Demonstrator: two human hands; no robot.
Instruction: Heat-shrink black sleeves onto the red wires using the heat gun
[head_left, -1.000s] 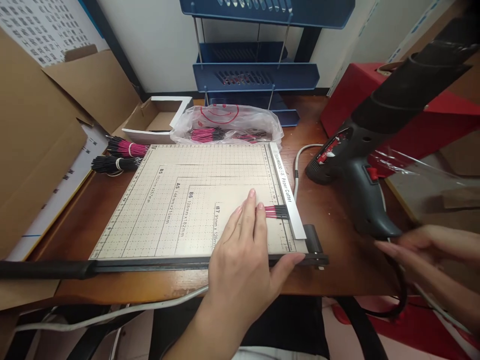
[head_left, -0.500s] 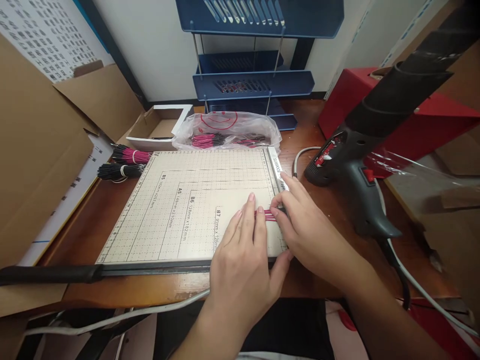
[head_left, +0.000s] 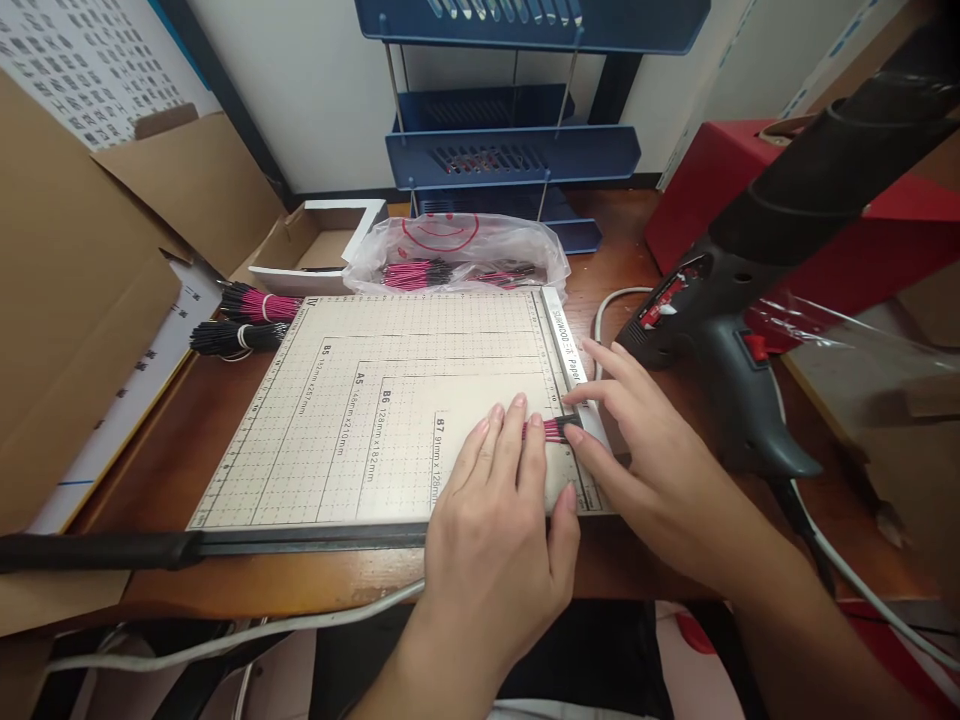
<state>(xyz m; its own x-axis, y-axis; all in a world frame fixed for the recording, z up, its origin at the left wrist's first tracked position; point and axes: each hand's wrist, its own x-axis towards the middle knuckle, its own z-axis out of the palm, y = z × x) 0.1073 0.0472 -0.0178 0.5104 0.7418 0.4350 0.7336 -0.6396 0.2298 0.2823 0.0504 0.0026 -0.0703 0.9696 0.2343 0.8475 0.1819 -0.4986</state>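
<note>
A cream paper cutter [head_left: 405, 345] with a printed grid lies on the wooden table. My left hand [head_left: 496, 510] rests flat on its right part, fingers stretched out side by side over a small row of pink wires [head_left: 553, 430] with black ends. Only the right portion of the wires shows; the rest is hidden under that hand. Beside the black ends, at the cutter's white edge strip, my right hand [head_left: 641, 445] is open with its fingers apart. Its thumb tip is at or very near the wire ends; I cannot tell if it touches them.
The cutter's black handle [head_left: 97, 550] points left. Bundles of pink-and-black wires [head_left: 259, 303] and black wires [head_left: 236, 340] lie at the back left. Behind the board sits a plastic bag [head_left: 510, 240] of wires. A heat gun [head_left: 750, 370] stands at right, its cable nearby.
My right hand has moved right and its fingers have opened away from the wires. The black wire ends now show by the edge strip. My left hand stays flat over the wires.
</note>
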